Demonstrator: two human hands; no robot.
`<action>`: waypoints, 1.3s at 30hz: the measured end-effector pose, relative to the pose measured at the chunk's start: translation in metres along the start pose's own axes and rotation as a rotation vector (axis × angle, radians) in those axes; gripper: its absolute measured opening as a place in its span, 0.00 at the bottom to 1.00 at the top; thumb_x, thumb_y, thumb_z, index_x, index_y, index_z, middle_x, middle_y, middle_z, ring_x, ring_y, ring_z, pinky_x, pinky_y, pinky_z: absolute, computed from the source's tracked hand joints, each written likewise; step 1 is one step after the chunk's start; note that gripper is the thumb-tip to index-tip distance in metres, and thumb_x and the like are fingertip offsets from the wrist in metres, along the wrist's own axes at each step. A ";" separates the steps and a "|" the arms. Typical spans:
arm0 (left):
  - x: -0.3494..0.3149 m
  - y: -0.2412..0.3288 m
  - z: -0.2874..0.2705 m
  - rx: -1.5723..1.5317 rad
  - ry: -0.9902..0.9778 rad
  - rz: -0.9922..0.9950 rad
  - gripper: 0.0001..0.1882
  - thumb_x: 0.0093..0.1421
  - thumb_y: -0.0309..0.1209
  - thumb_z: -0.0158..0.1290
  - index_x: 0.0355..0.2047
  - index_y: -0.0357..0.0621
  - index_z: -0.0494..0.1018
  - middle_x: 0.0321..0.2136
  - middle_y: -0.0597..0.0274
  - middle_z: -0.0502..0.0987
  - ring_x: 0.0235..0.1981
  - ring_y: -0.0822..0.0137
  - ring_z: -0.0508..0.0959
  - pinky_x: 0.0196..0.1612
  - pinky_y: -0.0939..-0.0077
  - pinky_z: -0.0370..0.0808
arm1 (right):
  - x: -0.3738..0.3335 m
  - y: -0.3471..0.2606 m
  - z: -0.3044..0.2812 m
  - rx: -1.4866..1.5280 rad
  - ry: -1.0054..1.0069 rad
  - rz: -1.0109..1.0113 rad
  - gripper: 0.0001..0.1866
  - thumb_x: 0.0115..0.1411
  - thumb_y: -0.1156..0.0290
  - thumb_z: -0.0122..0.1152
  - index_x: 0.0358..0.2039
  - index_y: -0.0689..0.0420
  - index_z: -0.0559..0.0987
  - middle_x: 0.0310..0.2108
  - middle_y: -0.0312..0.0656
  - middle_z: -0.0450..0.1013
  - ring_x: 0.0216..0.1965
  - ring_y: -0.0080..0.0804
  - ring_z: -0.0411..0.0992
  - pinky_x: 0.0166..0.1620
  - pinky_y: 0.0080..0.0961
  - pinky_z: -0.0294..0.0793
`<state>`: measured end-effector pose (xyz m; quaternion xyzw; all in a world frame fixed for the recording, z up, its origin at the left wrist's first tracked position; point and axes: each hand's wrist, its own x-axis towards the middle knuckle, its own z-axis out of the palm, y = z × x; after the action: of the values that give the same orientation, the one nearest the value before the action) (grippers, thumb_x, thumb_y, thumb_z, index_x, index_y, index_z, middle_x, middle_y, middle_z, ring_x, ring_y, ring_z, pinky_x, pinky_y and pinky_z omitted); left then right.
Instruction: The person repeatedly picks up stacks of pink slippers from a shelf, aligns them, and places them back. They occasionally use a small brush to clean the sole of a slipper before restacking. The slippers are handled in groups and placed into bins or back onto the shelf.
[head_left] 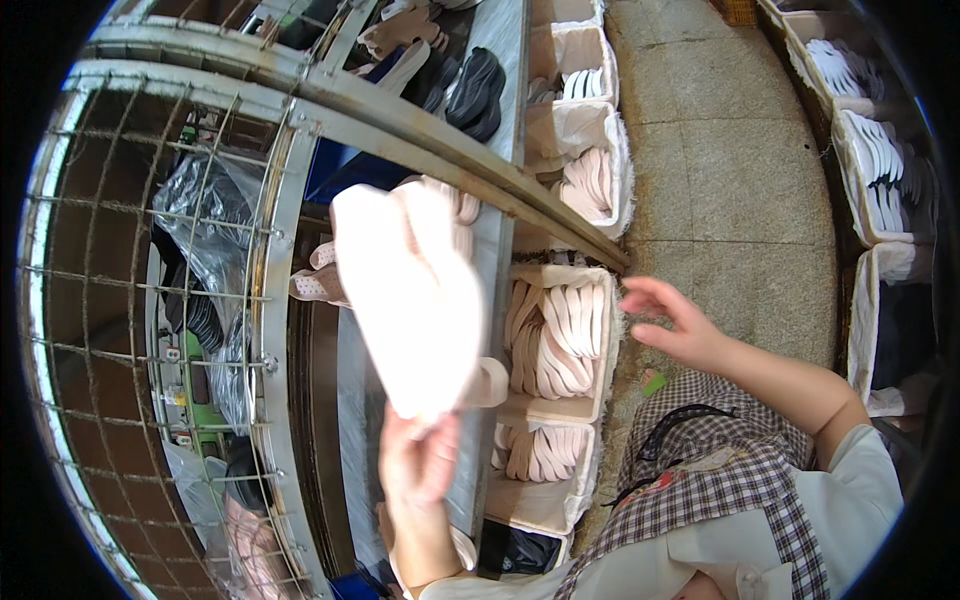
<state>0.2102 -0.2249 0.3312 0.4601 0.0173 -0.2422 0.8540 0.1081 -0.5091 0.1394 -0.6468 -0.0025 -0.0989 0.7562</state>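
Our left hand (422,462) pinches the lower end of the pale sole shapes (410,300) (glare and blur keep us from counting them), which hide part of the bench (362,420); our right hand (680,332), loosely spread, hangs beside a lined bin (560,408).

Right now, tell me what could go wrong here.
The left hand grips the white sole-shaped piece only by its lower end while the right hand is empty, so the piece might tip or slip. Its upper end appears near the metal rail and might catch, though the gap is hard to judge. Pale soles fill the bin alongside; if dropped, the piece could mix in.
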 end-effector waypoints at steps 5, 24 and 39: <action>-0.038 -0.127 0.051 0.102 -0.126 -0.331 0.41 0.51 0.17 0.54 0.62 0.50 0.49 0.52 0.52 0.64 0.48 0.57 0.73 0.41 0.63 0.79 | -0.003 -0.036 0.001 0.888 -0.004 0.029 0.48 0.57 0.33 0.40 0.65 0.59 0.47 0.61 0.57 0.55 0.61 0.42 0.58 0.58 0.41 0.63; 0.024 -0.279 0.045 0.139 -0.027 -0.707 0.18 0.61 0.26 0.45 0.49 0.26 0.64 0.43 0.46 0.74 0.40 0.55 0.78 0.43 0.63 0.77 | -0.105 -0.018 -0.061 1.201 0.240 0.877 0.35 0.58 0.42 0.34 0.60 0.50 0.62 0.63 0.51 0.49 0.62 0.56 0.50 0.56 0.66 0.49; 0.004 -0.288 0.066 0.090 -0.121 -0.438 0.28 0.61 0.22 0.39 0.61 0.43 0.48 0.56 0.43 0.61 0.53 0.48 0.69 0.53 0.54 0.71 | -0.102 -0.034 -0.063 1.106 0.175 0.594 0.32 0.64 0.47 0.30 0.60 0.55 0.60 0.60 0.49 0.57 0.60 0.44 0.57 0.59 0.46 0.57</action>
<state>0.0775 -0.4116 0.1442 0.4676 0.0546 -0.4495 0.7592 -0.0044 -0.5603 0.1488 -0.1229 0.1883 0.0787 0.9712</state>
